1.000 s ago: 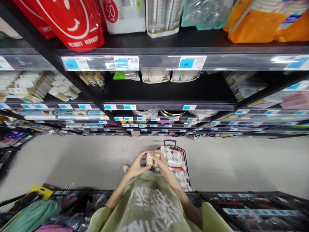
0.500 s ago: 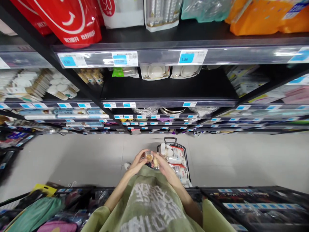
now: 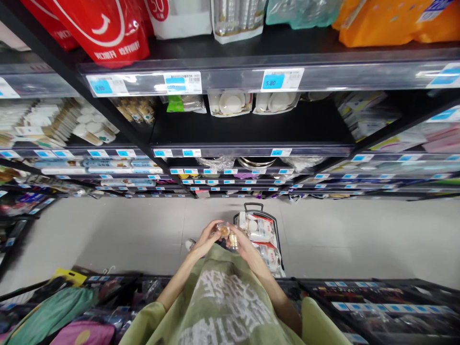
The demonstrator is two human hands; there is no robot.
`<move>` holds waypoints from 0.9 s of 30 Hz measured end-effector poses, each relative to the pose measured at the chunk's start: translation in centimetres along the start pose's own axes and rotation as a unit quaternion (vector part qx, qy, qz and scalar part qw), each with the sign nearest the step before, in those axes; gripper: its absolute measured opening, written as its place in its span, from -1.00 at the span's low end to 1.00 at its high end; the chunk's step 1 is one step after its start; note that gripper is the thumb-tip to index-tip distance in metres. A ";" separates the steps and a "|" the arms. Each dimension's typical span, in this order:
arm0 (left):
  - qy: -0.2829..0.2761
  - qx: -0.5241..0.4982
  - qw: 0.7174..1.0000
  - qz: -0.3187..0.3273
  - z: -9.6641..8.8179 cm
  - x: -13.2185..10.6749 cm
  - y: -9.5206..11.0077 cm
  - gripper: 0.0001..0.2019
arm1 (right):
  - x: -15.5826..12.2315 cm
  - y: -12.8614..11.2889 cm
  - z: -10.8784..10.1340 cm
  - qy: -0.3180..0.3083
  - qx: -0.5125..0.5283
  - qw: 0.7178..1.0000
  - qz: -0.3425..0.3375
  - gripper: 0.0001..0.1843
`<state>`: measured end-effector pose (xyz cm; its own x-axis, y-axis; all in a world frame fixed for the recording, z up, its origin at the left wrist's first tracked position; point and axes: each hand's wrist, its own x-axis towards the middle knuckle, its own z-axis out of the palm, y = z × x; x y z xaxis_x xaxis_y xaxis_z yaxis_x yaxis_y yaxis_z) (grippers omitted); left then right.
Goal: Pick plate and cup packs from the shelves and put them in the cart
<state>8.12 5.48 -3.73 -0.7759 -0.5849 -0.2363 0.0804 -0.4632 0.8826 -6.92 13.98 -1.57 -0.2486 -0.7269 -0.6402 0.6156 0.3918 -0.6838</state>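
Note:
Both my hands are held together in front of my shirt, low in the aisle. In my left hand (image 3: 207, 238) is a small clear round jar (image 3: 224, 231), its end turned up and tan contents showing through. My right hand (image 3: 245, 243) is closed round a second small jar (image 3: 233, 240), also with pale tan contents. The two jars are side by side, almost touching. What fills them is too small to make out surely. Just right of my right hand stands a shopping basket (image 3: 276, 230) with a black rim and handle, holding white and red plastic packs (image 3: 260, 229).
A tall black shelf (image 3: 251, 132) with blue-and-white price tags faces me. Similar tan-filled containers (image 3: 138, 110) stand on its second level, to the left. Red pouches (image 3: 108, 33) and orange packs (image 3: 388, 26) fill the top. Behind me, another rack (image 3: 377, 297) runs along the aisle.
The jars have turned slightly in my hands, so the left one's end and the right one's golden side show more. My view has shifted slightly; the basket stays in place.

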 end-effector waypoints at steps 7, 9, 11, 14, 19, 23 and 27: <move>0.048 -0.063 0.996 -0.052 1.5 0.1 0.0 -0.45 | -0.8 0.1 -0.9 0.003 0.010 1.000 0.006 -0.54; 0.073 -0.128 0.986 -0.082 1.8 0.4 0.0 -0.50 | -0.9 0.2 -1.4 -0.009 0.034 0.999 0.017 -0.52; 0.090 -0.193 0.969 -0.126 2.1 0.8 0.0 -0.56 | -0.9 0.3 -2.0 -0.018 0.064 0.997 0.025 -0.52; 0.067 -0.254 0.947 -0.187 2.4 1.3 0.3 -0.55 | -1.1 0.5 -3.0 -0.029 0.095 0.995 0.019 -0.57; 0.021 -0.277 0.933 -0.230 3.2 1.7 0.9 -0.36 | -2.1 0.0 -4.1 -0.053 0.124 0.991 0.008 -0.67; 0.009 -0.290 0.924 -0.247 3.7 2.0 1.0 -0.30 | -2.9 -0.7 -4.2 -0.084 0.140 0.987 0.001 -0.69; 0.008 -0.297 0.918 -0.262 4.0 2.1 1.1 -0.26 | -3.7 -1.6 -3.9 -0.111 0.141 0.984 -0.020 -0.72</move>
<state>4.09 6.41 -1.68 -0.7961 -0.1855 -0.5761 0.0288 -0.9624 0.2701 -9.92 18.25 0.48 -0.1274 -0.8560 -0.5011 0.7997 0.2102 -0.5624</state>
